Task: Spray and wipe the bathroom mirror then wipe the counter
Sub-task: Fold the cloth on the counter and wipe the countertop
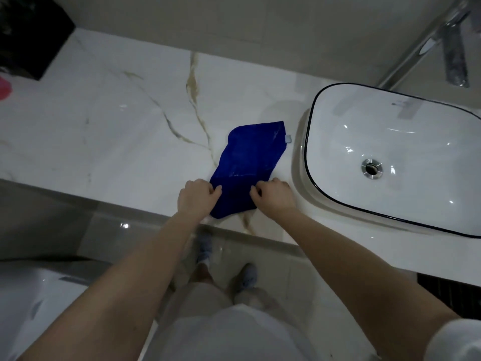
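A blue cloth (247, 162) lies spread on the white marble counter (104, 131), just left of the basin. My left hand (196, 198) pinches the cloth's near left corner. My right hand (273, 195) pinches its near right corner. Both hands sit close to the counter's front edge, with the cloth's near end folded between them. The mirror and a spray bottle are out of view.
A white vessel basin (390, 225) with a dark rim stands at the right, a chrome faucet (453, 48) above it. A black object (36, 35) and something pink (5, 87) sit at the far left. A white fixture (33, 295) is low on the left.
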The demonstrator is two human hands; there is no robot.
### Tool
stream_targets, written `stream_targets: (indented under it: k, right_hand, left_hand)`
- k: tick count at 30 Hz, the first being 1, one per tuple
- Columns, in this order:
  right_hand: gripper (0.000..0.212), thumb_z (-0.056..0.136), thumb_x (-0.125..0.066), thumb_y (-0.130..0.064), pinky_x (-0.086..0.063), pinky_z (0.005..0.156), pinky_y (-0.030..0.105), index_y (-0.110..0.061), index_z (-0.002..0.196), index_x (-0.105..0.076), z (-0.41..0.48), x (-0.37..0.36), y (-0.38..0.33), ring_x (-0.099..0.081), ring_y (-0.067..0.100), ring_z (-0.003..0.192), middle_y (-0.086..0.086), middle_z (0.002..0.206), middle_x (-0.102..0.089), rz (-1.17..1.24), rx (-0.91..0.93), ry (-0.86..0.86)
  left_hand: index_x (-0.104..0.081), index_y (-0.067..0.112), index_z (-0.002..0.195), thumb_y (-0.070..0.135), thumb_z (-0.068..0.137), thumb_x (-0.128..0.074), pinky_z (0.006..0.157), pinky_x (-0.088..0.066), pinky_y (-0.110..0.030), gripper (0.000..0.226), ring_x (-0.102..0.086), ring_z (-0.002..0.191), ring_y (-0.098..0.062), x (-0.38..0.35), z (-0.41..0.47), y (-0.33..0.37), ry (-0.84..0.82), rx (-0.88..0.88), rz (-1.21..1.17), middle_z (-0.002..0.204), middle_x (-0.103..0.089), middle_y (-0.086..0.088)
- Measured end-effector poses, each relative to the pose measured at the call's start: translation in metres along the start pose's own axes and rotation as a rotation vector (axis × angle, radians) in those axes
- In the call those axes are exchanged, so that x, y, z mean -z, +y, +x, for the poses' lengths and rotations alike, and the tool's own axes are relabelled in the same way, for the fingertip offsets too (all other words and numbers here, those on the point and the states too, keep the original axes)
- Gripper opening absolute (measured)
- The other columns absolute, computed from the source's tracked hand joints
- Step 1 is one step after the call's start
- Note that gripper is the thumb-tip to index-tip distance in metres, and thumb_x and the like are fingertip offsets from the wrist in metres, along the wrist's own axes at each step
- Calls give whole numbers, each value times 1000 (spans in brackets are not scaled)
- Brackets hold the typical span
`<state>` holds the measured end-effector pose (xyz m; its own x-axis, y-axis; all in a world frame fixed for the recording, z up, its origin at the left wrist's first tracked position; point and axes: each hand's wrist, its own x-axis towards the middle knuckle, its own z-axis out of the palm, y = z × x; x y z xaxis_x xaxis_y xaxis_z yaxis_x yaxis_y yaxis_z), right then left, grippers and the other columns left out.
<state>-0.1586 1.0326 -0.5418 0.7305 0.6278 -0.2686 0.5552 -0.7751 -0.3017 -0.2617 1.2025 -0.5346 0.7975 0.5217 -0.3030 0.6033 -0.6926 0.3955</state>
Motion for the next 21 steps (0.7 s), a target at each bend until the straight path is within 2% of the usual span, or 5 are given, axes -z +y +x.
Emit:
stream_targets:
  k: [4,7,13,18,21]
  right_hand:
    - [26,98,-39,-22,-49,74,39,-11,109,-60,15,4,13,-57,28,95,10,103,-62,203,-178,82]
    - [47,99,-41,-22,-46,95,43,-15,145,-34,30,1,21,-47,25,120,8,143,-40,346,-282,31]
    - [62,100,-42,-28,-37,108,44,-17,153,-12,72,4,18,-34,25,137,6,158,-16,487,-402,148]
    - [70,97,-49,-21,-27,115,37,-21,154,-9,106,5,11,-16,26,145,6,161,2,466,-497,156]
    - [76,94,-51,-16,-42,98,36,-24,154,-5,117,6,-3,-44,29,125,12,157,-9,502,-625,130]
  left_hand:
    - [-61,11,109,29,93,-49,76,-48,-37,27,-56,97,-25,5,36,13,29,31,-71,107,-59,-5]
    - [-46,9,129,28,93,-50,85,-43,-34,41,-50,112,-25,4,67,25,-80,4,-190,128,-49,-10]
    - [-25,6,147,21,95,-50,111,-29,-32,59,-37,132,-26,8,127,42,-220,-225,-250,147,-32,-11]
    - [-13,6,150,20,94,-55,102,-29,-23,72,-35,135,-24,5,174,51,-345,-213,-231,151,-30,-10]
    - [-37,5,142,12,89,-60,82,-36,-18,58,-54,115,-24,3,183,50,-395,-239,-195,128,-56,-12]
